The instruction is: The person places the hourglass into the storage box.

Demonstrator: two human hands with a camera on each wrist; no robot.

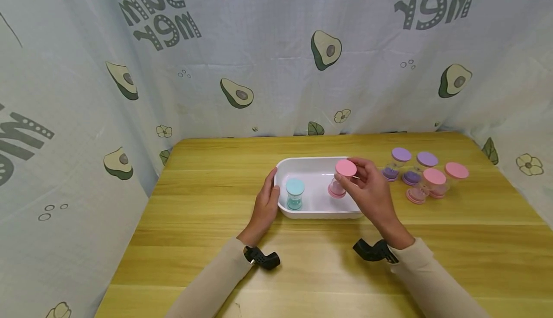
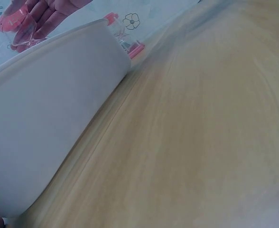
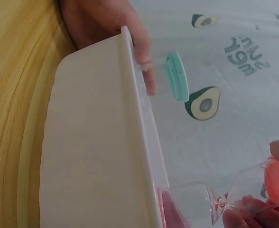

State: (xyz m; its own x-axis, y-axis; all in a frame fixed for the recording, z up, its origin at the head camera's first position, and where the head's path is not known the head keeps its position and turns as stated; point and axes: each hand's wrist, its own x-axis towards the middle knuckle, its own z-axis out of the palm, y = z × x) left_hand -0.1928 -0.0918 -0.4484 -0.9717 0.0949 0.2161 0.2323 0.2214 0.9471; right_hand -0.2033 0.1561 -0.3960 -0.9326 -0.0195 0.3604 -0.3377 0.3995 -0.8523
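My left hand (image 1: 262, 208) holds the left end of a white plastic tray (image 1: 321, 215), with a finger over the rim in the right wrist view. Inside the tray, near its left end, stands an hourglass with a teal cap (image 1: 295, 187). My right hand (image 1: 375, 197) pinches an hourglass with pink caps (image 1: 346, 168) by its upper part, over the tray's right half. From the right wrist, this pink hourglass (image 3: 277, 180) shows a clear narrow waist, and its lower end overlaps the tray wall (image 3: 94, 137).
To the right of the tray, two purple-capped hourglasses (image 1: 401, 154) and two pink-capped hourglasses (image 1: 434, 177) stand close together on the wooden table (image 1: 207, 183). A patterned curtain (image 1: 276, 58) hangs behind the table's back edge and along its sides.
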